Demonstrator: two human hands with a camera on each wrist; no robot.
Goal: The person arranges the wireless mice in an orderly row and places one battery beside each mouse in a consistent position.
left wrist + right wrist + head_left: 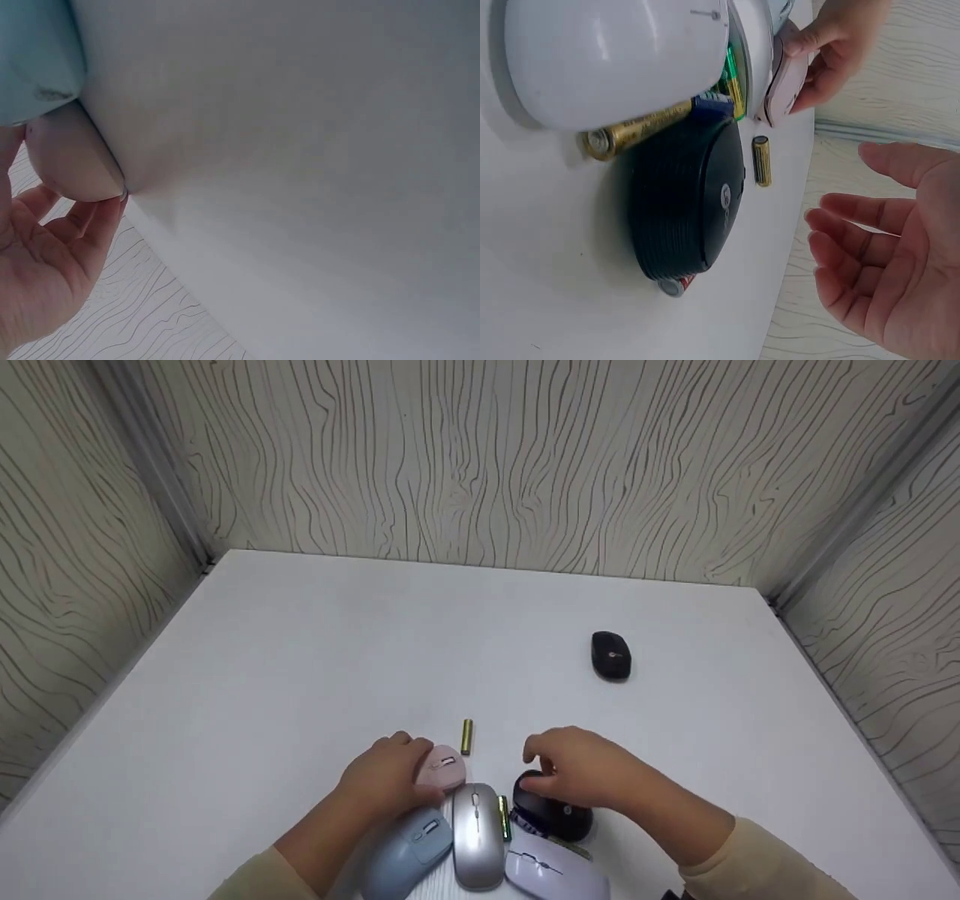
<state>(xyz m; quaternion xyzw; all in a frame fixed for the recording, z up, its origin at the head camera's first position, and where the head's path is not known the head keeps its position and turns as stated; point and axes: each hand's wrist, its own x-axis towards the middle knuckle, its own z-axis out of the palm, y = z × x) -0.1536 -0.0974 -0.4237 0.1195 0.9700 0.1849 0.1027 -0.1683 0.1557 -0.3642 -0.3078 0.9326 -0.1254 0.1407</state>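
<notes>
Pink mouse (444, 777) crosswise, nose rightward

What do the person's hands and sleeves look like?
The left hand and right hand are bare, with no gloves or rings showing. The left sleeve and right sleeve are pale beige, without visible markings, and stop well short of the hands.

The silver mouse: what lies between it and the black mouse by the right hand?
In the head view, a green battery lies there; the right wrist view also shows something blue, beside the black mouse.
</notes>
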